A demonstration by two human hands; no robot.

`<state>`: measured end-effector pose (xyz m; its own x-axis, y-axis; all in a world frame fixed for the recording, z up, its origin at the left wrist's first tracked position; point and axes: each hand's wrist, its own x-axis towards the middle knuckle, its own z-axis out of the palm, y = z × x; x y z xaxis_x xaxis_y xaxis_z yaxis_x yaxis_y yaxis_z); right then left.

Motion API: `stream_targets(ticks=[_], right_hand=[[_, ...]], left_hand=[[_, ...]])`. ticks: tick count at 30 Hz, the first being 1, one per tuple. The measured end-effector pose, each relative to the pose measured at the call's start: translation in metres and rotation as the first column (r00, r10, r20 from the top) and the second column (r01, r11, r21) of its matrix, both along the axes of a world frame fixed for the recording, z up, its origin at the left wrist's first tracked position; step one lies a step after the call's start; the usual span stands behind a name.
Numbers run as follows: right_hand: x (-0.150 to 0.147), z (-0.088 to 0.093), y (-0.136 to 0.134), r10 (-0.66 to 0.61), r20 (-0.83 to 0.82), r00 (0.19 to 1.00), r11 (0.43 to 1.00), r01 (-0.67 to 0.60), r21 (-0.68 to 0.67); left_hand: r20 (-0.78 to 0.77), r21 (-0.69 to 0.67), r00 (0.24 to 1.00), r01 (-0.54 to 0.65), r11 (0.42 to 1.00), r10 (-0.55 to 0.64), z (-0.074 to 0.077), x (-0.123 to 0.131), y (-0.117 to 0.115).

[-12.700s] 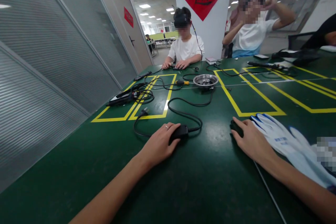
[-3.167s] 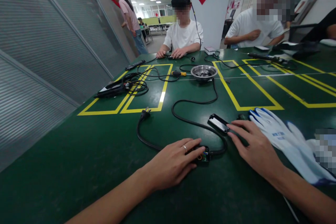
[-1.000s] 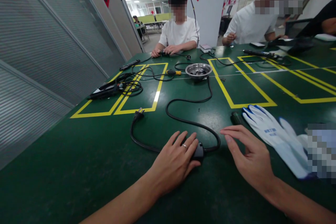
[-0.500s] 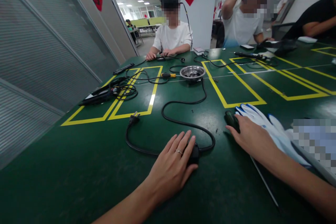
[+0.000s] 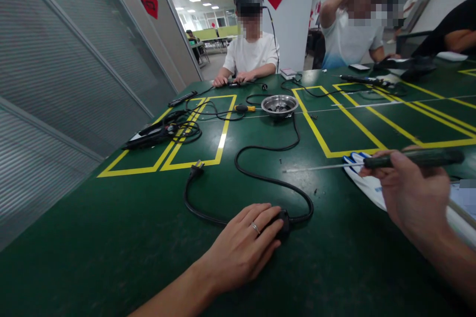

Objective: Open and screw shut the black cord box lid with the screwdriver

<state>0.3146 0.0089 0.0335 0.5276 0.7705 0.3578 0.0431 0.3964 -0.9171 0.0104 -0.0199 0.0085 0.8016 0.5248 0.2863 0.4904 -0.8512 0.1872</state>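
Note:
My left hand (image 5: pixel 253 242) is curled over a small black box (image 5: pixel 284 221) on a power cord (image 5: pixel 266 147), resting on the green table. The fingers cover most of the box. From it the cord runs left to a two-pin plug (image 5: pixel 197 168) and back in curves toward a metal bowl. My right hand (image 5: pixel 412 193) grips a screwdriver (image 5: pixel 416 158) by its dark green handle. It is held above the table, its thin metal shaft pointing left. Beneath my right hand lie white work gloves with blue cuffs (image 5: pixel 366 185).
A metal bowl (image 5: pixel 279 104) with dark small parts stands mid-table. Near it lies a yellow-and-black screwdriver (image 5: pixel 245 108). Black tools with coiled cables (image 5: pixel 159 131) are at the left. Small screws (image 5: pixel 315 191) are scattered nearby. Across the table sits a co-worker (image 5: pixel 251 54) wearing a headset.
My right hand has lifted the screwdriver off the table and swung its shaft round to point left. My left hand's fingers have curled more around the black box.

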Motion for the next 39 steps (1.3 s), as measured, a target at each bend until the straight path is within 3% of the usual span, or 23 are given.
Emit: stream_targets(ticks=[4, 8, 12, 22, 26, 33, 39], right_hand=[[-0.014, -0.016, -0.004, -0.105, 0.082, 0.991, 0.994, 0.104, 0.015], [-0.025, -0.028, -0.008, -0.009, 0.186, 0.983, 1.0, 0.01, -0.004], [-0.029, -0.033, -0.008, 0.056, 0.164, 0.985, 0.997, -0.046, -0.066], [-0.02, -0.015, -0.014, -0.087, 0.007, 0.996, 0.995, 0.087, 0.039], [-0.019, -0.007, -0.016, -0.044, -0.073, 0.996, 0.997, 0.048, 0.055], [-0.012, -0.005, -0.018, -0.015, -0.241, 0.97, 0.999, 0.007, -0.034], [-0.005, -0.006, -0.016, -0.022, -0.256, 0.967, 0.999, 0.011, -0.044]], left_hand=[[0.012, -0.056, 1.0, 0.003, 0.998, -0.002, -0.004, -0.001, 0.001], [0.021, -0.058, 1.0, 0.001, 0.998, 0.0, -0.006, 0.0, 0.0], [-0.002, -0.07, 1.0, -0.01, 0.997, 0.01, -0.005, -0.002, 0.002], [-0.033, -0.119, 0.999, -0.013, 0.993, 0.009, -0.002, -0.001, 0.002], [-0.041, -0.133, 0.999, -0.017, 0.991, 0.012, -0.004, -0.001, 0.003], [-0.028, -0.142, 1.0, -0.018, 0.99, 0.014, -0.007, -0.001, 0.004], [-0.036, -0.153, 0.999, -0.015, 0.988, 0.01, -0.007, -0.002, 0.004]])
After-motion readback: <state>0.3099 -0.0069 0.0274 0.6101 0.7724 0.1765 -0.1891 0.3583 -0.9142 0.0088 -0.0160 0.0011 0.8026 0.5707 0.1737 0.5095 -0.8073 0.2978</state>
